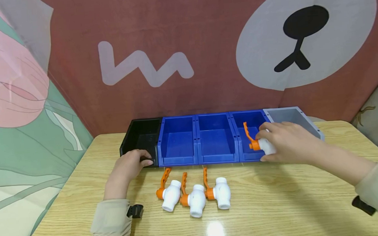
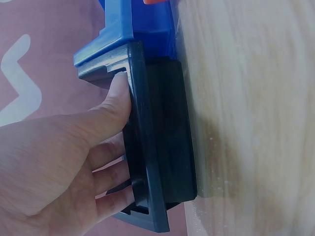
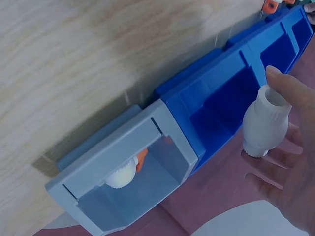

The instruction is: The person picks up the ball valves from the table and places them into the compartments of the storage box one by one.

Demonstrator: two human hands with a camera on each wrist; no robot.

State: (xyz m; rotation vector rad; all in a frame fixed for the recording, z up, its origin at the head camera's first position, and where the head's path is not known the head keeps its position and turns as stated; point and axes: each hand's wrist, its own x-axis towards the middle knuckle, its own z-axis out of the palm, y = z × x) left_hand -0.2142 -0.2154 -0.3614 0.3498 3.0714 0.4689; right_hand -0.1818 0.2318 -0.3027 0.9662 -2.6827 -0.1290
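Note:
My right hand [image 1: 283, 143] holds a white ball valve [image 1: 266, 145] with an orange lever handle over the rightmost blue bin [image 1: 251, 119]. In the right wrist view, the thumb is at the rim of the valve's white body [image 3: 266, 120], with fingers along its other side. My left hand [image 1: 131, 166] is at the front of the black bin [image 1: 145, 125]. Its thumb touches the rim in the left wrist view, and its fingertips [image 2: 120, 199] reach in behind the front lip, partly hidden. Three more ball valves [image 1: 197, 200] lie on the table in front of the bins.
Two other blue bins [image 1: 177, 120] stand between the black bin and the rightmost blue one. A grey bin [image 3: 83, 169] closes the row at the right and contains a white and orange valve [image 3: 121, 175]. Behind the wooden table [image 1: 262, 207] hangs a printed cloth [image 1: 207, 91].

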